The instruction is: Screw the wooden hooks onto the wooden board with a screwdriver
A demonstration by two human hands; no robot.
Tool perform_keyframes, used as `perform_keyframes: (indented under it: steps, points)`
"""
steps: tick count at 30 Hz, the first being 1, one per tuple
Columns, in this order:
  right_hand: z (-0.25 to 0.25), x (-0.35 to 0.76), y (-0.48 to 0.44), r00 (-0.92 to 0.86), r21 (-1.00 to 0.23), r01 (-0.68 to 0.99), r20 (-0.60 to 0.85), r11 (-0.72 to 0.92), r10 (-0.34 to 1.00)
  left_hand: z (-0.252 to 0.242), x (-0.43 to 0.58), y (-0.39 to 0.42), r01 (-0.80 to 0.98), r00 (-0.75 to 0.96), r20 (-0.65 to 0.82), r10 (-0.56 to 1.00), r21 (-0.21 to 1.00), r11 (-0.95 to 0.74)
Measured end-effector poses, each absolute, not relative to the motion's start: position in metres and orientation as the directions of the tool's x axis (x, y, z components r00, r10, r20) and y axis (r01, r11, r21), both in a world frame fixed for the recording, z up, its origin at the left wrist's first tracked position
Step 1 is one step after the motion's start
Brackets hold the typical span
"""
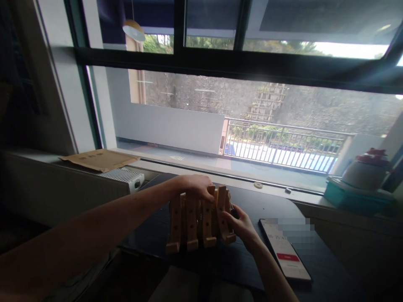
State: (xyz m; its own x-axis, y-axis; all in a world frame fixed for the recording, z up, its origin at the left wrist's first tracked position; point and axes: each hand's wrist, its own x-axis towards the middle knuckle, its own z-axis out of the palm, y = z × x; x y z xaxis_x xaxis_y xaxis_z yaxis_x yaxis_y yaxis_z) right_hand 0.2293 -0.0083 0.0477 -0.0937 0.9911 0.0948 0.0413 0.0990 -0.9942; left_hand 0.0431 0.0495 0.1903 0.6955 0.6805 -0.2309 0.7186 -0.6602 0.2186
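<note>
A folding wooden rack [192,224] made of several upright slats with holes stands on the dark table [245,201] in front of me. My left hand [197,186] lies over its top, fingers curled onto the slat tops. My right hand [241,226] grips the rightmost slat from the side, fingers wrapped round it. That slat leans a little apart from the others.
A phone [286,251] with a lit screen lies on the table to the right of the rack. On the window sill sit a brown envelope [100,159] on a white ribbed device [124,176] at left, and a teal box [355,195] with a white pot at right.
</note>
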Motion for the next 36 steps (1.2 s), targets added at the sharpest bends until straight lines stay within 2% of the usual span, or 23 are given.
perform_keyframes:
  steps: [5, 10, 18, 20, 25, 32, 36]
  points:
    - [0.040, 0.224, -0.009, -0.026, -0.995, 0.048, 0.082, 0.083, 0.996, 0.187, 0.043, 0.054, 0.725, 0.689, -0.240, 0.683, 0.223, -0.652]
    - [0.034, 0.218, -0.010, 0.038, -0.982, 0.139, 0.134, 0.128, 0.990, 0.187, 0.042, 0.055, 0.724, 0.690, -0.251, 0.679, 0.240, -0.647]
    - [0.036, 0.218, -0.018, 0.280, -0.965, 0.221, 0.201, 0.140, 0.939, 0.191, 0.042, 0.050, 0.732, 0.681, -0.267, 0.682, 0.222, -0.643]
    - [0.040, 0.221, -0.024, 0.258, -0.964, 0.203, 0.221, 0.171, 0.940, 0.191, 0.042, 0.052, 0.733, 0.680, -0.274, 0.680, 0.224, -0.642]
    - [0.048, 0.221, -0.027, 0.046, -0.962, 0.176, 0.219, 0.207, 0.975, 0.189, 0.042, 0.055, 0.737, 0.676, -0.274, 0.684, 0.213, -0.642]
    - [0.042, 0.213, -0.012, 0.119, -0.980, 0.179, 0.115, 0.092, 0.986, 0.193, 0.046, 0.046, 0.735, 0.677, -0.266, 0.686, 0.188, -0.652]
    - [0.039, 0.218, -0.013, 0.162, -0.975, 0.219, 0.084, 0.048, 0.983, 0.190, 0.044, 0.050, 0.742, 0.670, -0.268, 0.692, 0.212, -0.636]
